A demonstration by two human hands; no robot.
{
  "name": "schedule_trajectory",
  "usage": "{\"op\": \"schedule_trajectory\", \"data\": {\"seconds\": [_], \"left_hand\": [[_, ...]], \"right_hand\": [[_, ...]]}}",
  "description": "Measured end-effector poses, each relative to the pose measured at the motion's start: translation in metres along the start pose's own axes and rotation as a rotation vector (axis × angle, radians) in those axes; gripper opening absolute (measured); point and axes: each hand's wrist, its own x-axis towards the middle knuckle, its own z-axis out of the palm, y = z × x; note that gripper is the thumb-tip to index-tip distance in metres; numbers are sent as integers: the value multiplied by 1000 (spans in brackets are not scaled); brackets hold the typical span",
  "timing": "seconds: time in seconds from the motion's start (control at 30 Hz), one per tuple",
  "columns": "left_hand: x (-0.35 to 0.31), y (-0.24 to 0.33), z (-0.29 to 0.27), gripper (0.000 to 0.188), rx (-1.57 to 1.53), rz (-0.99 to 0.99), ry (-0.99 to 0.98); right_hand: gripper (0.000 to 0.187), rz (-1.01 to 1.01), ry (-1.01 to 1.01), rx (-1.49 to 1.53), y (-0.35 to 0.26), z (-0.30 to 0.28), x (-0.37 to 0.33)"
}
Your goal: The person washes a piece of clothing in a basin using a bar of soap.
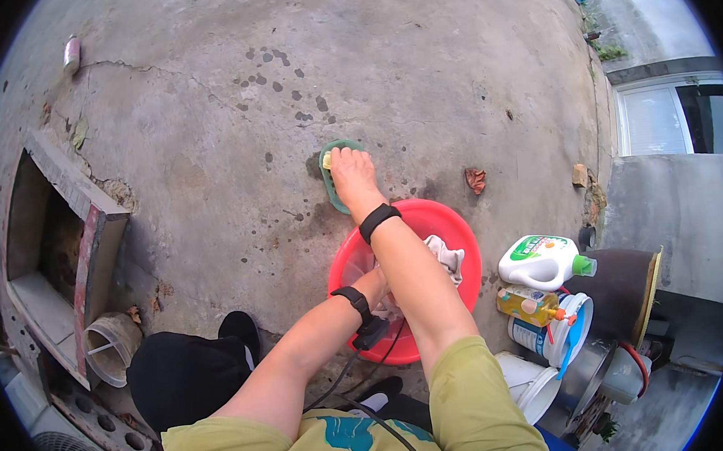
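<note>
In the head view, the right hand (353, 174), nearer, had its fingers bunched against a small pale yellow block (327, 160) at their left, over the oblong green dish (332, 193), long axis roughly front-to-back; the left hand (374, 285) sat in the red basin (461, 239), fingers hidden, state impossible to judge

Cloth (449, 259) in basin (465, 233), dish (332, 193) beyond

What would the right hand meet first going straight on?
Likely the yellow piece, which the right hand seems to touch; just past it, the rim of the green dish. Depth is unclear.
</note>
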Motion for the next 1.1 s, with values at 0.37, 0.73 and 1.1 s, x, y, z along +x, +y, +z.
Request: {"op": "schedule_trajectory", "data": {"seconds": [0.37, 0.73, 1.1], "left_hand": [[-24, 20, 25, 33, -70, 35, -49], [-21, 9, 42, 52, -183, 16, -214], [-35, -6, 69, 71, -77, 57, -166]], "right_hand": [[30, 129, -91, 547, 59, -96, -15], [44, 422, -73, 282, 73, -142, -214], [47, 541, -244, 254, 49, -150, -238]]}}
